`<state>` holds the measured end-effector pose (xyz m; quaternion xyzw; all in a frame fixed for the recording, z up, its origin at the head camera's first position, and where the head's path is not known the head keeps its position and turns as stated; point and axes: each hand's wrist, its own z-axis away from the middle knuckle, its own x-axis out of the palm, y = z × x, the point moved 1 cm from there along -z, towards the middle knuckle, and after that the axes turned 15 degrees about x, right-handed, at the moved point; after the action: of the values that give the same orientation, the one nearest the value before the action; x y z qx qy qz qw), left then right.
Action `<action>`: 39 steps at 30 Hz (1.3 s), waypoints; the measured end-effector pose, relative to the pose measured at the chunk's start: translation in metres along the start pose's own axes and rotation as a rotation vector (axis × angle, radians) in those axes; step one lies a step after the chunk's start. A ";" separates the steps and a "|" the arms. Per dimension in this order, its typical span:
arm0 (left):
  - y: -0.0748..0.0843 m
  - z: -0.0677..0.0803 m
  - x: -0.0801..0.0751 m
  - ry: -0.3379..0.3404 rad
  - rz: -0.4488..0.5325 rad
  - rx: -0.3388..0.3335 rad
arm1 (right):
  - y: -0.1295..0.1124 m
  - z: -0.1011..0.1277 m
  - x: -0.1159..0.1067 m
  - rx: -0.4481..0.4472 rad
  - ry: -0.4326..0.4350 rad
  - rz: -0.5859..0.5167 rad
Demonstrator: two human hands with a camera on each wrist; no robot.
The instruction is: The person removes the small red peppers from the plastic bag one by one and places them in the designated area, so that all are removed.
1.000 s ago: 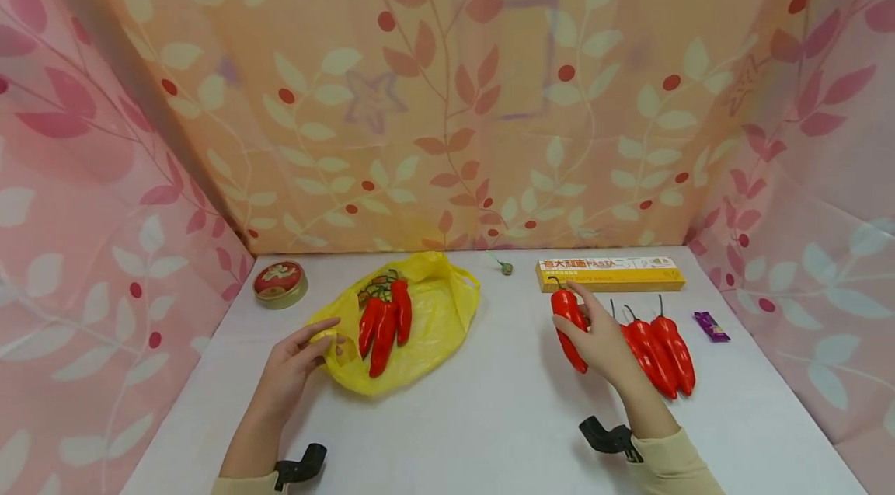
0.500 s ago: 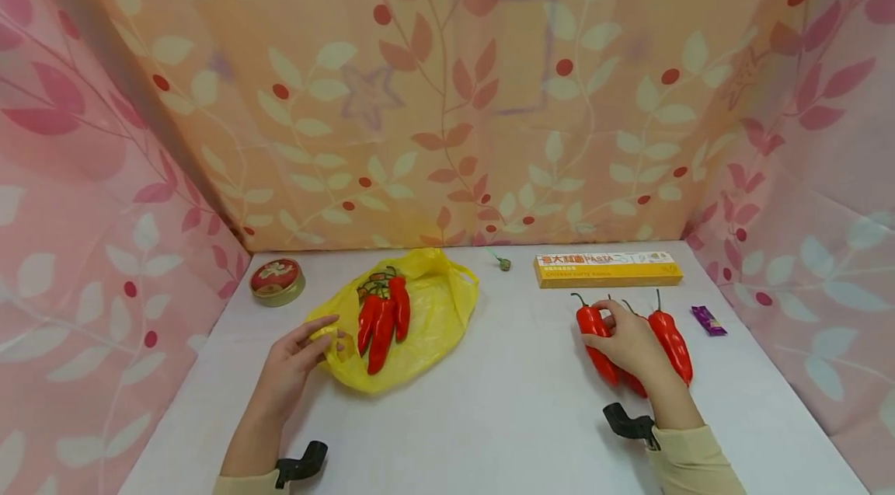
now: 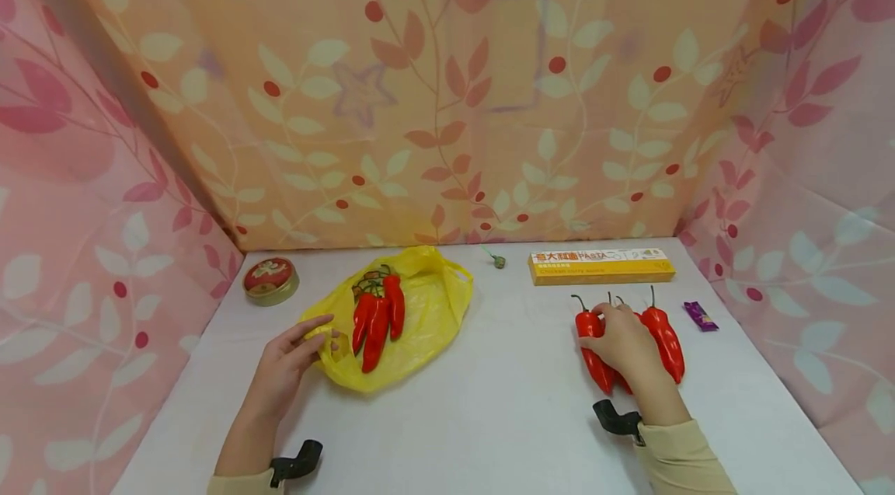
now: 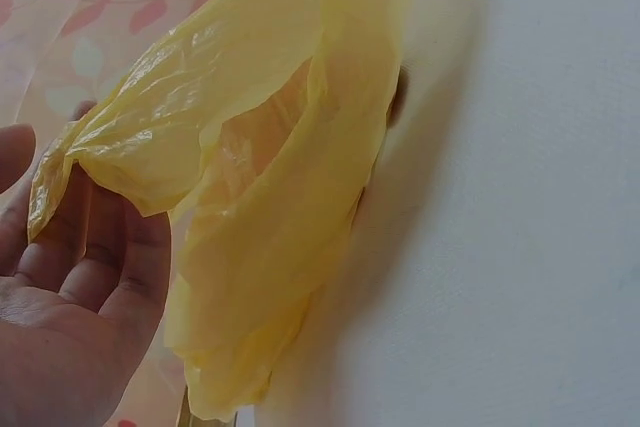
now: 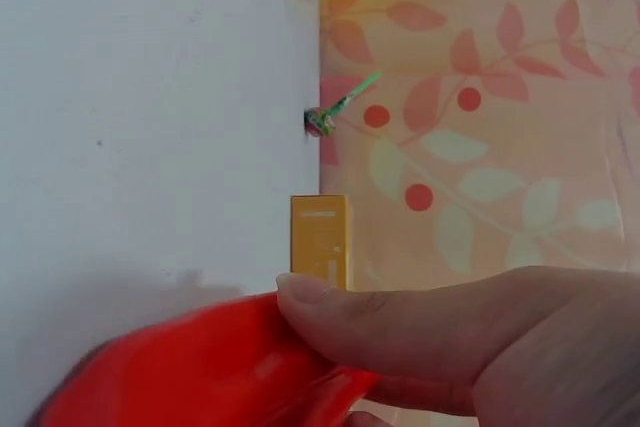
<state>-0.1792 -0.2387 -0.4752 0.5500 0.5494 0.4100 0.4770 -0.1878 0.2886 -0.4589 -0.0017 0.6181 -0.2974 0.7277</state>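
Head view: the person's right hand (image 3: pixel 625 343) lies over a row of red chili peppers (image 3: pixel 663 340) on the white counter (image 3: pixel 503 409), fingers curled down onto the leftmost pepper (image 3: pixel 593 347); the right wrist view shows a fingertip pressed against that pepper's red skin (image 5: pixel 200 367), so the grip is closed on it. The peppers lie side by side, stems pointing toward the back wall, on the right half of the counter. The left hand (image 3: pixel 287 367) rests at the near left edge of a yellow plastic bag (image 3: pixel 426 316); in the left wrist view its fingers (image 4: pixel 90 247) lie fairly straight under a fold of the bag (image 4: pixel 250 177), touching it in a loose, open grip. On the bag lies a second bunch of red peppers (image 3: pixel 377 316), well apart from the right-hand row. Behind the right hand, a long yellow pasta box (image 3: pixel 601 266) lies along the back edge. A small purple wrapper (image 3: pixel 700 315) lies to the right of the peppers. A small green-stemmed object (image 3: pixel 498 260) sits between bag and box, and a round red tin (image 3: pixel 269 280) stands at far left.
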 end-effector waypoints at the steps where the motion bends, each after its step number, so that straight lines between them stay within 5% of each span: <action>1: 0.000 0.000 0.000 0.000 0.001 0.000 | 0.000 -0.001 0.001 0.003 0.006 0.011; 13: -0.001 0.000 0.000 0.003 0.021 -0.034 | 0.002 0.002 0.002 0.037 0.003 0.062; 19: 0.000 0.000 0.003 0.009 0.031 -0.037 | -0.007 0.007 -0.007 -0.062 0.008 -0.026; 31: -0.001 0.000 0.004 0.021 0.048 -0.058 | -0.065 0.023 -0.003 -0.280 -0.088 -0.285; 39: 0.000 0.000 0.001 0.019 0.039 -0.038 | -0.114 0.023 0.014 -0.334 -0.162 -0.407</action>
<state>-0.1791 -0.2376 -0.4749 0.5474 0.5352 0.4348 0.4741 -0.2152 0.1806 -0.4236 -0.2696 0.5853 -0.3303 0.6897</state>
